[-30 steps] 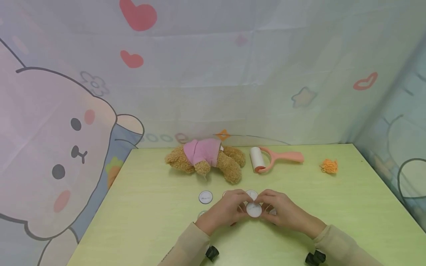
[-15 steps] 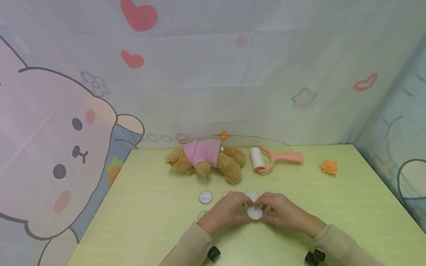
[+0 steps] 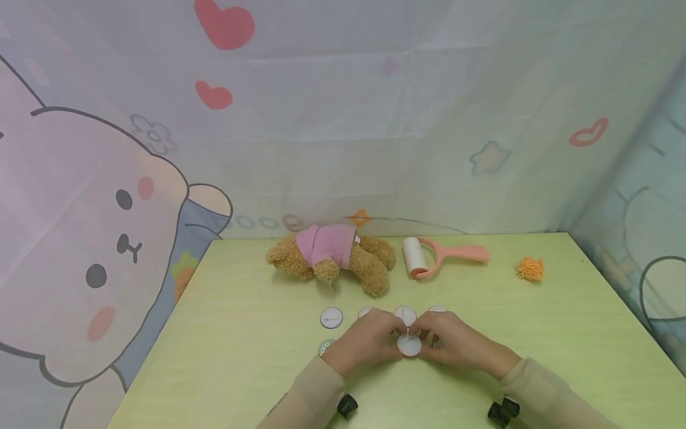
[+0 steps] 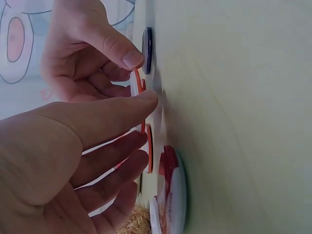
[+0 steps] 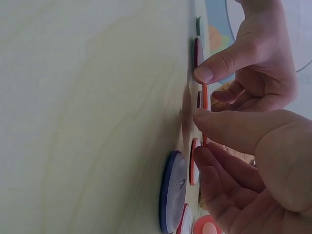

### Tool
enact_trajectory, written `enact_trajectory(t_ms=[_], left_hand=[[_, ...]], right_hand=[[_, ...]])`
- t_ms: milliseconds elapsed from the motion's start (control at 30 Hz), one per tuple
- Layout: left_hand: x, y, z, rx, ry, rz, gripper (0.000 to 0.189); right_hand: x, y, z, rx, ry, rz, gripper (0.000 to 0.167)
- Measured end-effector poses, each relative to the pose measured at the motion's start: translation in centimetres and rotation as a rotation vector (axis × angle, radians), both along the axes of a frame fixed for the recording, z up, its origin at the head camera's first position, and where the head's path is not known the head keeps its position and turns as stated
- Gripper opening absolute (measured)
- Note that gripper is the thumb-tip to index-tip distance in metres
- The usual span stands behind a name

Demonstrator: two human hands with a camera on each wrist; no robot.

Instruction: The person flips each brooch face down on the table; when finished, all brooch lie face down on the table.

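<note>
Both hands hold one round pin badge [image 3: 409, 346] low over the table, its white back facing up. My left hand [image 3: 365, 341] pinches its left edge and my right hand [image 3: 460, 344] its right edge. The fingertips meet near the pin at the far side, where a thin light piece stands up from the back. In the left wrist view the badge shows an orange rim [image 4: 138, 75]. Beyond the hands lie a white-backed badge [image 3: 405, 316] and another badge [image 3: 331, 318]. The left forearm partly covers a green badge [image 3: 325, 346].
A brown teddy bear [image 3: 327, 253] in a pink top lies at the back. To its right are a lint roller [image 3: 450, 253] with a pink handle and a bundle of orange yarn [image 3: 530, 269]. A dark-blue-rimmed badge [image 5: 173, 195] lies near my right hand.
Both hands have drawn the badge slightly towards me. The thin piece on its back now stands up between the fingertips. The other things have not moved.
</note>
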State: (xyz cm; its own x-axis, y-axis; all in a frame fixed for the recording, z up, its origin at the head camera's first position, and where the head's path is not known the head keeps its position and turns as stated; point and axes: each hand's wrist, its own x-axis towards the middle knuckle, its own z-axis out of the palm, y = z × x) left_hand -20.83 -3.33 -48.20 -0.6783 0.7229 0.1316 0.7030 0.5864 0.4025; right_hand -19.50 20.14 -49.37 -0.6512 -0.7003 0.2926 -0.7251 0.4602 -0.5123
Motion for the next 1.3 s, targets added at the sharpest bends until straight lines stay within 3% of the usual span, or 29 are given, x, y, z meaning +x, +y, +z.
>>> enact_trajectory(t_ms=[200, 833, 1300], left_hand=[[0.00, 0.06, -0.14, -0.010, 0.013, 0.005, 0.026], [0.15, 0.17, -0.16, -0.028, 0.020, 0.008, 0.022], [0.01, 0.05, -0.25, -0.022, 0.027, 0.004, 0.023]], right_hand=[[-0.12, -0.07, 0.01, 0.017, -0.032, 0.002, 0.023], [-0.37, -0.33, -0.69, 0.014, 0.037, 0.026, 0.023], [-0.41, -0.39, -0.57, 0.019, -0.001, 0.014, 0.023]])
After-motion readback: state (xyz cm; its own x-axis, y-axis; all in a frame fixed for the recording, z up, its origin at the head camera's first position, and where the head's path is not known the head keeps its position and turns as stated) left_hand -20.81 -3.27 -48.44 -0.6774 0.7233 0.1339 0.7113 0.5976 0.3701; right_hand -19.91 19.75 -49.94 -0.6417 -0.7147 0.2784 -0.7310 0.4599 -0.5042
